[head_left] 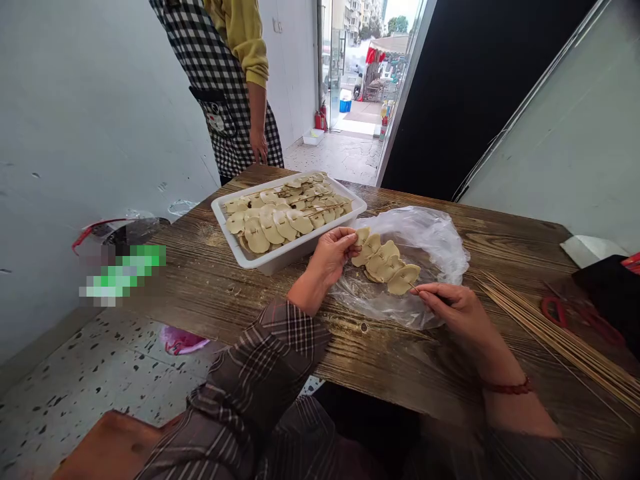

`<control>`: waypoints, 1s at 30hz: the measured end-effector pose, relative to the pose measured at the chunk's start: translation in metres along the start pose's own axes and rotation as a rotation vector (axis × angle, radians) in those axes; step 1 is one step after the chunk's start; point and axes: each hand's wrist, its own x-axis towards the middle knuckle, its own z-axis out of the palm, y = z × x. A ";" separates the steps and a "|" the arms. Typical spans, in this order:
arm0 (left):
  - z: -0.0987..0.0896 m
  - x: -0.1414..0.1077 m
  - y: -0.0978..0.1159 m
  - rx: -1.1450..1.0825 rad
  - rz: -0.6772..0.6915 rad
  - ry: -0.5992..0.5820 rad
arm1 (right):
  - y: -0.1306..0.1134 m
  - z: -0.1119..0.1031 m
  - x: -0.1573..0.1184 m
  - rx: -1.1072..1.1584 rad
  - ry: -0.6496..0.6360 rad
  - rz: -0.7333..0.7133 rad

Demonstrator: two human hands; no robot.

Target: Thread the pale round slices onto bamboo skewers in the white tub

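Our left hand (334, 257) pinching the top slices of a skewered row of pale slices (385, 261), our right hand (453, 308) gripping its stick end, all above a plastic bag (440, 233) on the worktop (240, 303)

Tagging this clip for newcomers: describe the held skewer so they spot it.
On the wooden table, a plastic bag lies right of the white tray. Over it, the left hand and right hand hold one skewer of pale flat pieces; other skewers lie in the tray.
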 end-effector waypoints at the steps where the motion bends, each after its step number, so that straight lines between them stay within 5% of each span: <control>1: 0.000 0.000 -0.001 0.013 0.004 0.005 | 0.000 0.000 0.000 0.000 0.000 0.000; 9: 0.007 -0.005 0.000 0.186 0.187 0.045 | -0.001 0.004 0.000 -0.003 0.042 0.025; 30: 0.005 -0.003 -0.001 0.304 0.221 -0.008 | 0.005 0.009 0.003 0.007 -0.013 0.042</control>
